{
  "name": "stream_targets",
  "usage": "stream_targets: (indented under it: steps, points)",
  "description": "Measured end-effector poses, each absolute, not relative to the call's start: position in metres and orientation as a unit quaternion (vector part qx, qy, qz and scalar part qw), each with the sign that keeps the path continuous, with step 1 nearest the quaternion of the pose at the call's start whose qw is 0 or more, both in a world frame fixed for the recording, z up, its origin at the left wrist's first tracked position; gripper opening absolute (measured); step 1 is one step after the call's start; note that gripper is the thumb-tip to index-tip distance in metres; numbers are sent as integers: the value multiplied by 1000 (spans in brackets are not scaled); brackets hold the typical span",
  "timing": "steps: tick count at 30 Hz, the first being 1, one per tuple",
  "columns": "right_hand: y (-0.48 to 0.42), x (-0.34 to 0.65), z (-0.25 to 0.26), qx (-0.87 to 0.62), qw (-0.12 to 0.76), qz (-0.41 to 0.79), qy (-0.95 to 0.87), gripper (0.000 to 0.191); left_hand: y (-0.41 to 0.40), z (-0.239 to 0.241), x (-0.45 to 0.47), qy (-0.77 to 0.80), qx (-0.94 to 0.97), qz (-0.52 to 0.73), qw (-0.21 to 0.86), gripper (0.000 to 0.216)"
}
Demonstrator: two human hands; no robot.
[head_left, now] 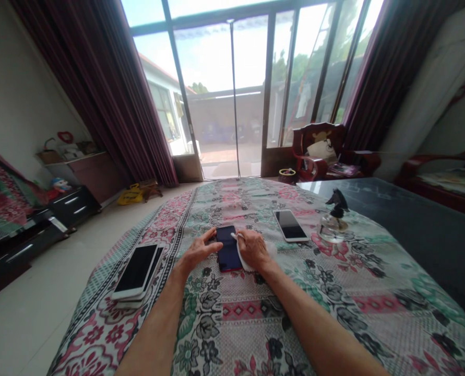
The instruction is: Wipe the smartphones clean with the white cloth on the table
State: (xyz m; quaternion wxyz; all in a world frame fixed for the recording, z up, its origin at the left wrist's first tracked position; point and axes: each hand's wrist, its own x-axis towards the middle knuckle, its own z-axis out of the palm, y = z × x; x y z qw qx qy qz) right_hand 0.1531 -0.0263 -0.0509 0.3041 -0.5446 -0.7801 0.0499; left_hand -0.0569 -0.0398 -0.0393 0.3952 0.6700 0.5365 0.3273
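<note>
A dark phone with a red edge (pixel 228 249) lies face up on the floral cloth (pixel 255 324). My left hand (pixel 199 250) rests at the phone's left edge, thumb and fingers pressed against it to steady it. My right hand (pixel 253 248) is closed on a white cloth or tissue (pixel 241 259), which is pressed on the phone's right side and screen.
A stack of white phones (pixel 138 271) lies at the left edge of the table. Another white phone (pixel 290 225) lies to the right, beside a glass ornament with a black horse head (pixel 335 219). A dark glass table (pixel 412 219) adjoins on the right.
</note>
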Motion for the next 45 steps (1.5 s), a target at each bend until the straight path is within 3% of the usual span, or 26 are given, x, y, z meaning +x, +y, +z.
stream_targets:
  steps: [6, 11, 17, 26, 32, 45]
  points:
    - [-30, 153, -47, -566, 295, 60, -767, 21, -42, -38, -57, 546, 619, 360, 435, 66]
    - [-32, 151, -50, -573, 319, 44, -753, 19, -34, -50, -49, 584, 648, 386, 299, 57]
    - [-33, 150, -49, -565, 308, 44, -764, 18, -22, -64, -42, 575, 749, 269, 188, 55]
    - [-42, 147, -46, -509, 315, 20, -801, 18, -27, -57, -47, 560, 743, 301, 210, 55]
    - [-53, 140, -48, -439, 264, 14, -858, 17, -24, -64, -48, 539, 734, 345, 227, 55]
    - [-28, 155, -53, -621, 279, 26, -732, 22, -22, -66, -52, 518, 708, 395, 273, 55]
